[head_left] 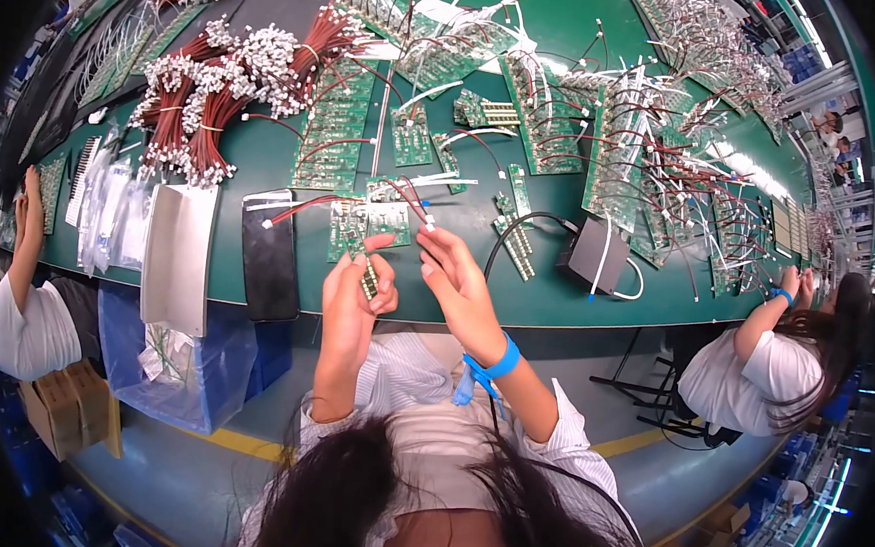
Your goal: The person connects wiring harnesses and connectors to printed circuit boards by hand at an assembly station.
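Note:
At the table's front edge, my left hand is closed on a narrow green circuit board strip, held between thumb and fingers. My right hand, with a blue wrist strap, is raised just to its right. Its thumb and fingertips are pinched at the white connector of a red and black wire. That wire runs to a green circuit board lying just beyond both hands. Another board lies against it on the left, with a wire ending in a white plug.
Bundled red wires with white plugs are heaped at the back left. Panels of circuit boards spread across the green table. A black box with a cable stands right. A metal tray overhangs the edge. Co-workers sit on both sides.

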`<state>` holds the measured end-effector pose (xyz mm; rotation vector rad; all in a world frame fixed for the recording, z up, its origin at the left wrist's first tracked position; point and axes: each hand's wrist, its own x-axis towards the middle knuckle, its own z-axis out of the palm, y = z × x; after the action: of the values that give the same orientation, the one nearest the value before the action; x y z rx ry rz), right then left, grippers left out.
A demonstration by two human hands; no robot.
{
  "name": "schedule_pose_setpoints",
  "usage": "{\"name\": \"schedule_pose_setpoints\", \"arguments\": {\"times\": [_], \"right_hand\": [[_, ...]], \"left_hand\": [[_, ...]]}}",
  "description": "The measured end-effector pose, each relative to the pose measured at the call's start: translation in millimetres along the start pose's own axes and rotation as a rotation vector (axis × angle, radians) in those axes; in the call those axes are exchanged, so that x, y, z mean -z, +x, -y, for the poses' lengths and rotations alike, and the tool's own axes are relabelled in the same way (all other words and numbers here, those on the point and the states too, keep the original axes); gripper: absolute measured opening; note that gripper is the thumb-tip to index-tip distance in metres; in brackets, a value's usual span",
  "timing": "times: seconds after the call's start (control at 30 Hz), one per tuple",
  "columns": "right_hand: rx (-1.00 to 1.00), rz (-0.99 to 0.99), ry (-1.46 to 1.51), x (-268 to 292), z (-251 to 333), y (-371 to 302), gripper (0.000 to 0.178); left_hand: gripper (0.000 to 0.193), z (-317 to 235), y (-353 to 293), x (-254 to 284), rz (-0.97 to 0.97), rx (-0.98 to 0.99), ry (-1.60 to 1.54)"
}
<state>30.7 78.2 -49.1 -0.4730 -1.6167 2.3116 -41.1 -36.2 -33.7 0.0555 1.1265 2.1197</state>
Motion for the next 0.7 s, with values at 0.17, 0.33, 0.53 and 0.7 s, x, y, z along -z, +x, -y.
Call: {"name": "schedule_pose_setpoints", "arguments": {"times": [0.17, 0.33, 0.53, 0.7], "right_hand": [[0.011, -0.010, 0.019, -12.2, -0.2, 7.3, 0.044], [-0.032, -0.038, 0.067, -13.0, 5.3, 20.1, 0.045], [-0.124, -0.084, 0.303, -3.2, -0.4, 26.7, 0.042], [-0.115, -0.016, -0.137, -9.8, 2.9, 27.9, 0.032]], "left_hand": [[0.026, 10.0, 5.0, 6.7, -0.245, -0.244, 0.401], [0.023, 20.0, 9.4, 7.8, -0.358, -0.595, 1.153], [0.021, 23.5, 11.9, 4.7, -0.337, -0.677, 1.134], [0.021, 21.8, 5.9, -0.3, -0.279, -0.525, 1.054]]}}
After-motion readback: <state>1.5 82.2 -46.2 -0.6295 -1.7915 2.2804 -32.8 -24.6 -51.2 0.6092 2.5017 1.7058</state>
